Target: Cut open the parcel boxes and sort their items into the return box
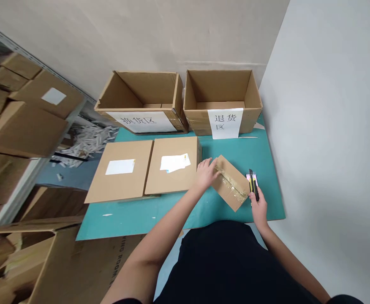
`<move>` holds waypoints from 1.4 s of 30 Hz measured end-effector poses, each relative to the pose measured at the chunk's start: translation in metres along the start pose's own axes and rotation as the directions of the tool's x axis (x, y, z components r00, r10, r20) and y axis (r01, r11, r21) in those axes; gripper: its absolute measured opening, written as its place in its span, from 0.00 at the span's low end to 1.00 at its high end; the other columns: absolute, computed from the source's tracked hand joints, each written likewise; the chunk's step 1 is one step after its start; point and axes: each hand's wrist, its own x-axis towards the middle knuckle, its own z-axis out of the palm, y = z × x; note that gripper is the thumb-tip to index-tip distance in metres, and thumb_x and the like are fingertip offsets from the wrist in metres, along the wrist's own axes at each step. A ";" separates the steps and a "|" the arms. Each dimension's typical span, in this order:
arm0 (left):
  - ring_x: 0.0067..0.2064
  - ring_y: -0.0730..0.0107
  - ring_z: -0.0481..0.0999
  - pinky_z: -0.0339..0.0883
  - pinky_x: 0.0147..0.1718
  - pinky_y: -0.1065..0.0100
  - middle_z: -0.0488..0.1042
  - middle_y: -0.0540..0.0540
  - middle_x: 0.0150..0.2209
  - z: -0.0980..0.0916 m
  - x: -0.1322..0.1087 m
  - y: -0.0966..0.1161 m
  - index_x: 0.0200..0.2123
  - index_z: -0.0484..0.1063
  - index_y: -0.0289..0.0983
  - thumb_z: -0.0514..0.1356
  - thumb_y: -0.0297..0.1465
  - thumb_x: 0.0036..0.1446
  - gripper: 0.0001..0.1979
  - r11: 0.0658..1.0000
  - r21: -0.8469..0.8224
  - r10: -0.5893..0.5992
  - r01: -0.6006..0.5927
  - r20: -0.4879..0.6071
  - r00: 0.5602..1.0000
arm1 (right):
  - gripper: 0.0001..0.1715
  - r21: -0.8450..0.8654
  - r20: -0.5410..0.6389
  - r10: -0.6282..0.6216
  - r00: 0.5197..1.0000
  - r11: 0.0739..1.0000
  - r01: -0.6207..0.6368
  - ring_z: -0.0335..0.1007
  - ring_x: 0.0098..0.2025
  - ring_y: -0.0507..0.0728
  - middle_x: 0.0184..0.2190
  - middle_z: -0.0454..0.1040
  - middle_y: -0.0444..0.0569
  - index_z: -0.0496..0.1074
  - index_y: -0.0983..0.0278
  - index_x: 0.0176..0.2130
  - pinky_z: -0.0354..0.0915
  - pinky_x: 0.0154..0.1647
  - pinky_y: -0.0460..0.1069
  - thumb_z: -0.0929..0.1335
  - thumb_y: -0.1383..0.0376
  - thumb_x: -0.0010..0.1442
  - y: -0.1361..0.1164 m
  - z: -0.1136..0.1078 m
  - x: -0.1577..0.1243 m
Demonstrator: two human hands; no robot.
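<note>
A small taped cardboard box (231, 185) lies at an angle on the teal table (172, 215). My left hand (206, 172) rests on the box's left end, fingers curled over its edge. My right hand (258, 206) is closed round a black-and-yellow utility knife (252, 185), whose tip points away from me just right of the box. A small pink item lies under the knife.
Two sealed flat cartons with white labels (121, 169) (174, 164) lie left of the small box. Two open cartons with paper signs (142, 101) (221, 101) stand at the table's back against the wall. Stacked cartons crowd the left; a white wall (330, 126) borders the right.
</note>
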 end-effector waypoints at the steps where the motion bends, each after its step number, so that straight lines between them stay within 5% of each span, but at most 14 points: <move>1: 0.69 0.45 0.58 0.55 0.64 0.51 0.60 0.36 0.68 -0.001 0.007 -0.004 0.67 0.59 0.40 0.63 0.41 0.60 0.34 0.999 0.048 -0.011 0.008 0.059 0.998 | 0.35 -0.023 -0.014 -0.041 0.999 0.999 0.041 0.70 0.59 0.65 0.57 0.74 0.58 0.66 0.63 0.64 0.65 0.59 0.60 0.61 0.47 0.66 -0.001 0.003 -0.001; 5: 0.63 0.48 0.67 0.65 0.56 0.57 0.60 0.36 0.67 0.007 0.015 -0.012 0.70 0.50 0.43 0.62 0.42 0.60 0.39 0.996 0.065 -0.077 0.062 0.252 0.965 | 0.32 -0.066 0.018 -0.161 0.987 0.985 0.161 0.64 0.65 0.64 0.63 0.70 0.57 0.67 0.62 0.64 0.60 0.64 0.61 0.62 0.51 0.67 -0.004 0.017 -0.001; 10: 0.56 0.51 0.73 0.67 0.50 0.60 0.67 0.36 0.59 0.011 -0.002 -0.012 0.71 0.48 0.41 0.60 0.39 0.61 0.39 0.986 0.094 -0.157 0.138 0.234 0.959 | 0.30 -0.093 0.049 -0.206 0.977 0.973 0.210 0.64 0.65 0.64 0.62 0.71 0.56 0.68 0.61 0.63 0.61 0.64 0.61 0.62 0.53 0.67 -0.004 0.022 0.015; 15: 0.50 0.50 0.78 0.68 0.45 0.60 0.72 0.32 0.52 0.004 -0.039 -0.007 0.69 0.48 0.34 0.58 0.40 0.63 0.37 0.949 0.194 -0.292 0.247 0.254 0.922 | 0.27 -0.101 0.178 -0.228 0.957 0.963 0.248 0.69 0.61 0.65 0.58 0.75 0.53 0.72 0.60 0.60 0.65 0.61 0.60 0.63 0.56 0.65 -0.007 0.010 0.063; 21: 0.44 0.52 0.80 0.70 0.39 0.61 0.76 0.34 0.45 -0.004 -0.080 0.003 0.63 0.58 0.34 0.58 0.37 0.64 0.27 0.921 0.303 -0.340 0.246 0.312 0.887 | 0.26 -0.074 0.409 -0.259 0.875 0.946 0.315 0.70 0.61 0.63 0.58 0.76 0.46 0.74 0.56 0.58 0.62 0.64 0.60 0.66 0.58 0.62 -0.017 0.014 0.117; 24: 0.47 0.51 0.78 0.70 0.41 0.60 0.75 0.35 0.45 -0.005 -0.084 0.007 0.58 0.64 0.35 0.60 0.38 0.62 0.23 0.917 0.349 -0.303 0.194 0.291 0.908 | 0.26 -0.052 0.433 -0.278 0.857 0.942 0.331 0.70 0.61 0.62 0.59 0.75 0.46 0.74 0.56 0.58 0.61 0.65 0.60 0.66 0.58 0.62 -0.023 0.021 0.123; 28: 0.55 0.43 0.72 0.68 0.48 0.53 0.71 0.31 0.52 -0.001 -0.070 0.007 0.58 0.66 0.35 0.65 0.41 0.57 0.29 0.915 0.384 -0.214 0.126 0.195 0.957 | 0.26 -0.095 0.303 -0.242 0.922 0.955 0.282 0.73 0.58 0.64 0.55 0.78 0.48 0.74 0.57 0.58 0.65 0.61 0.60 0.65 0.56 0.63 -0.028 0.021 0.108; 31: 0.65 0.39 0.60 0.55 0.61 0.45 0.66 0.30 0.61 0.008 -0.050 0.000 0.65 0.60 0.37 0.66 0.42 0.55 0.37 0.936 0.348 -0.011 -0.055 0.185 0.983 | 0.27 -0.089 0.163 -0.181 0.970 0.976 0.198 0.73 0.57 0.65 0.54 0.79 0.52 0.73 0.60 0.58 0.67 0.58 0.59 0.64 0.53 0.64 -0.025 0.016 0.086; 34: 0.69 0.44 0.55 0.47 0.65 0.47 0.58 0.35 0.68 0.017 -0.031 -0.008 0.70 0.53 0.42 0.66 0.45 0.56 0.43 0.929 0.265 0.180 -0.258 0.283 0.942 | 0.30 -0.056 0.109 -0.145 0.983 0.987 0.151 0.72 0.59 0.66 0.56 0.77 0.55 0.73 0.64 0.58 0.66 0.59 0.60 0.64 0.52 0.64 -0.018 0.012 0.067; 42: 0.57 0.45 0.67 0.59 0.54 0.53 0.67 0.36 0.58 0.020 -0.036 0.001 0.70 0.51 0.43 0.61 0.50 0.57 0.42 0.948 0.259 0.104 -0.186 0.299 0.949 | 0.29 -0.102 0.161 -0.131 0.978 0.984 0.149 0.73 0.56 0.66 0.54 0.78 0.54 0.74 0.62 0.57 0.68 0.57 0.59 0.64 0.51 0.63 -0.016 0.012 0.074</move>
